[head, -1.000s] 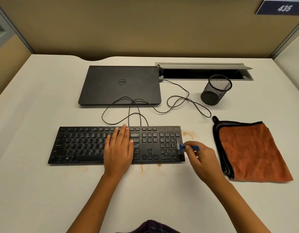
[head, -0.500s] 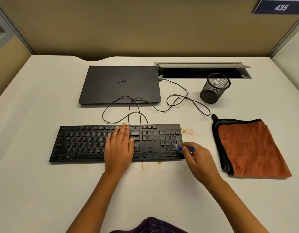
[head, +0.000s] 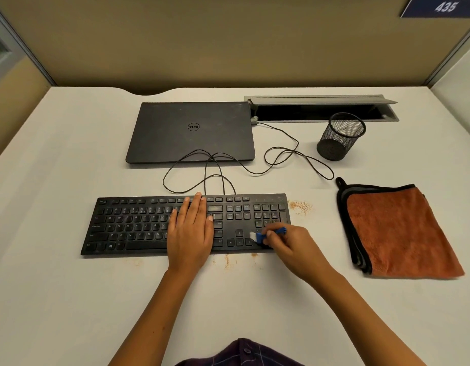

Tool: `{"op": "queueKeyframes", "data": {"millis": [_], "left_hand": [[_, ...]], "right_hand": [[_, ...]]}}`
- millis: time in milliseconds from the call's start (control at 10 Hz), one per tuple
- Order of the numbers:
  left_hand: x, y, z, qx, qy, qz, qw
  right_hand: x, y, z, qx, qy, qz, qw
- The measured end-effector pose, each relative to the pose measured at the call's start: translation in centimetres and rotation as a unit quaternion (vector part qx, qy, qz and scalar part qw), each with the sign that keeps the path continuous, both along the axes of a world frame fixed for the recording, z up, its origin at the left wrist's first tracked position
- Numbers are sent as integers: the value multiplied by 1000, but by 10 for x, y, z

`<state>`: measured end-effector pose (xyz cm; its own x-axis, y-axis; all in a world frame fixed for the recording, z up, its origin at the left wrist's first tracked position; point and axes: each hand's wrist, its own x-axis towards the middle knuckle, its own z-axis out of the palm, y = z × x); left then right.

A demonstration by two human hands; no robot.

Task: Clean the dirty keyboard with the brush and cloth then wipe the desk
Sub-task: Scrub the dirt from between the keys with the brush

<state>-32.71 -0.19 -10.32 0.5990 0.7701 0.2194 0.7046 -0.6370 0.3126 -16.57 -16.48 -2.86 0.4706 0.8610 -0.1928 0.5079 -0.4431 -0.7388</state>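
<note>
Keyboard lies on our bench, near its front edge. We press our left hand flat on the keys, fingers straight. Our right hand pinches the blue brush, bristles touching the arrow keys. Orange cloth lies folded to the right, well apart; brown crumbs dot the bench beside the keyboard.

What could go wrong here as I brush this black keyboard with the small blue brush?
Swept crumbs may simply move: orange-brown dust already lies on the white desk beside the black keyboard and along its front edge, so it could scatter further. The right hand works the small blue brush near the numpad, and flicked debris might reach the folded orange cloth. The left hand lies flat on the keys, possibly pressing grit in.
</note>
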Motion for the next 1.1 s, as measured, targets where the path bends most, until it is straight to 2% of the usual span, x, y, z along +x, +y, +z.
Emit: {"op": "queueKeyframes", "data": {"millis": [100, 200, 300, 400, 600, 800, 1000, 1100], "left_hand": [[0, 0, 0, 1, 3, 1, 1000], [-1, 0, 0, -2, 2, 2, 1000], [0, 0, 0, 0, 0, 2, 1000], [0, 0, 0, -1, -3, 1, 1000], [-1, 0, 1, 0, -2, -1, 1000], [-1, 0, 0, 1, -1, 0, 1000], [-1, -1, 1, 2, -4, -1, 1000], [-1, 0, 1, 0, -5, -1, 1000]], "right_hand": [[7, -3, 1, -11, -76, -55, 996], [8, -9, 7, 29, -103, -86, 991], [2, -12, 9, 62, -4, -75, 995], [-14, -13, 5, 58, 36, -37, 997], [-20, -10, -1, -8, -108, 27, 994], [-27, 1, -1, 52, -121, -24, 991], [-20, 4, 2, -31, -102, 12, 994], [-17, 9, 4, -3, -98, -10, 995]]}}
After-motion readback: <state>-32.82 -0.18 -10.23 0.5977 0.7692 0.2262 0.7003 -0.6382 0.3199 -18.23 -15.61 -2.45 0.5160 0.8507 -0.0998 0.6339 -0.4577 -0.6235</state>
